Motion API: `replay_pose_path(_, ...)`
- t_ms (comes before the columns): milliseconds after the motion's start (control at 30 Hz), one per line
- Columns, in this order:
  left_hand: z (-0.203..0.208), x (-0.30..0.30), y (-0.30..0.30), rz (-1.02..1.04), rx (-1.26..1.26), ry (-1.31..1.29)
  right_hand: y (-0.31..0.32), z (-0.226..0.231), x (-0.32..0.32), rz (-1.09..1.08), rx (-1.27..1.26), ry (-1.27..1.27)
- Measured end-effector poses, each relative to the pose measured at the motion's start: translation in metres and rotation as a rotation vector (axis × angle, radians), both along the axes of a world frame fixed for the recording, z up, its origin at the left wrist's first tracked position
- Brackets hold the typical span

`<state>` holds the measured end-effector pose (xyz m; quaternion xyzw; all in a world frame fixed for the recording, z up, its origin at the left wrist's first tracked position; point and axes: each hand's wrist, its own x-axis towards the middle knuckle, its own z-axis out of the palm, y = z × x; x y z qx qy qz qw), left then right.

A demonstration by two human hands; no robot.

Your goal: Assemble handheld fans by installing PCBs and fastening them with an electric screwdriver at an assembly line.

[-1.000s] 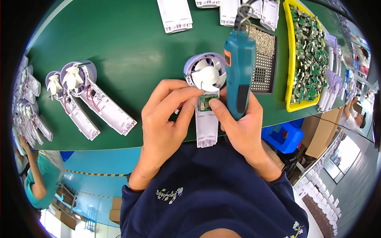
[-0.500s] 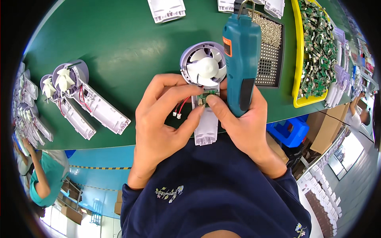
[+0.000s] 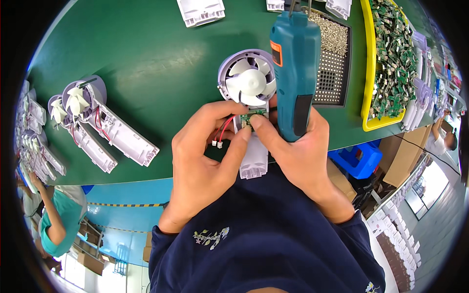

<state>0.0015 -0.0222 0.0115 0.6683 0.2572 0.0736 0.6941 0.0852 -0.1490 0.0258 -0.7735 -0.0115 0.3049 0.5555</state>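
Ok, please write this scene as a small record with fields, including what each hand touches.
Left hand: index finger and thumb at the left side of a green circuit board
Right hand: thumb on the board's face
Fan: white blades; handle below in the picture, board over its upper part
Wires: red and dark, white plugs not in the board
Power tool: teal, before the right hand; grip unclear
On left: more fans
On right: dark tray of small metal pieces, yellow bin of loose boards
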Motion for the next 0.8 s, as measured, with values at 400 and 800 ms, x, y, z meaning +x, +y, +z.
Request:
replay_pose_path(400,-0.0002,-0.0017,0.0015,-0.003,0.026,0.049,-0.0054,0.0080,0.0067,0.064,-0.067,0.096)
replay_pose_path(800,-0.0036,0.0053,0.0068,-0.099,0.007,0.037,-0.0049,0.0051,0.0093,0.078,-0.056,-0.032)
